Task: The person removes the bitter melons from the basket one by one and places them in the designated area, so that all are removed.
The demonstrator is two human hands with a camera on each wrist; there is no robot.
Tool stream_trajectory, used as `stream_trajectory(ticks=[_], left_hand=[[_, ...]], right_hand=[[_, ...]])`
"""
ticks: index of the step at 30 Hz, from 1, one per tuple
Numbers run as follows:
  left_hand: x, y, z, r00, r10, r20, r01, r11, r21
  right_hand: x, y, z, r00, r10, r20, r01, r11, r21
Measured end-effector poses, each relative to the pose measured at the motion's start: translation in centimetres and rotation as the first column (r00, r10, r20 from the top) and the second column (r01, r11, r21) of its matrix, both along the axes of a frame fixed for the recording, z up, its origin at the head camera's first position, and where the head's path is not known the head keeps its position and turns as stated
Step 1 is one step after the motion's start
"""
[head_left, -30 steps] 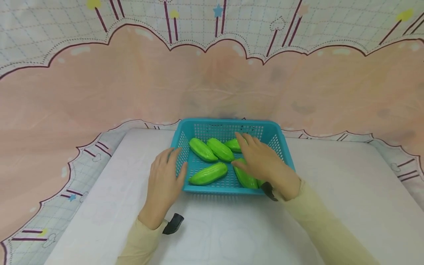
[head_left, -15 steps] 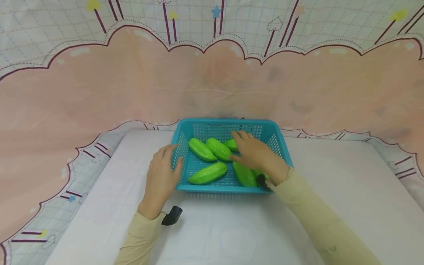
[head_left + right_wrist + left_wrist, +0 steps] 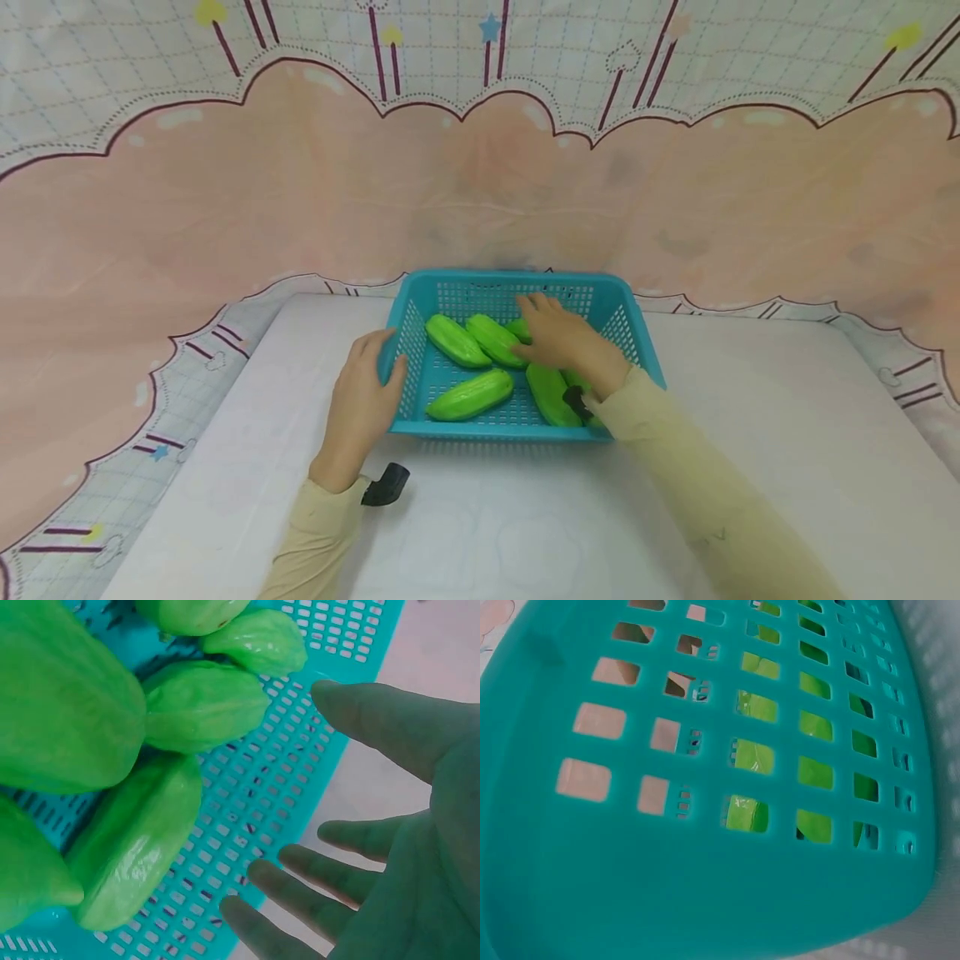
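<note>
A turquoise plastic basket (image 3: pixel 510 432) with perforated walls stands on the white tabletop and holds several green, ribbed, gourd-like vegetables (image 3: pixel 471 395). Beside its left wall is my left hand (image 3: pixel 362 398), thumb apart and fingers extended near the rim; whether it touches the rim cannot be told. The left wrist view is filled by the basket's wall (image 3: pixel 667 877), with green showing through the holes. Over the basket's right half hovers my right hand (image 3: pixel 562 335), covering part of the vegetables. In the right wrist view its fingers (image 3: pixel 300 900) are spread, with nothing between them.
White tabletop (image 3: pixel 757 417) extends on both sides and in front of the basket. Behind it hangs a patterned pink and white cloth (image 3: pixel 480 192). A black wrist device (image 3: pixel 386 485) sits by the left cuff.
My right hand has shifted left and slightly farther back over the basket. My left hand has moved a little left, away from the basket's inside. The vegetables have stayed in place.
</note>
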State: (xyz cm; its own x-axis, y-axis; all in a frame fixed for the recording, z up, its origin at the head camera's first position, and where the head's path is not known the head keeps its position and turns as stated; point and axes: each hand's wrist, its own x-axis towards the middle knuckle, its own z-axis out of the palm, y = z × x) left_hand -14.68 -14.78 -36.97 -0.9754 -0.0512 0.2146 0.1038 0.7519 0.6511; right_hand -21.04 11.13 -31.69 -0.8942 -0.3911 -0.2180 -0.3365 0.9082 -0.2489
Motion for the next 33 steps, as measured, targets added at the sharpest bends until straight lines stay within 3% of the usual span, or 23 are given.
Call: stream_trajectory(ticks=[15,21,33], left_hand=[[0.0,-0.1,-0.1,0.994,-0.028,0.103,0.009,0.982,0.186],[-0.2,-0.4,-0.9,0.99,-0.026,0.141,-0.01,0.969,0.247],[-0.1,-0.4,-0.9,0.99,-0.033,0.136,-0.009,0.953,0.301]], right_hand=[[-1.8,-1.2,-0.9,0.997,0.014,0.075,-0.012,1.0,-0.024],[-2.5,-1.5,-1.9,0.995,0.043,0.092,-0.041,0.999,-0.021],[-3.4,-2.2,-2.7,0.989,0.061,0.131,-0.058,0.998,-0.028]])
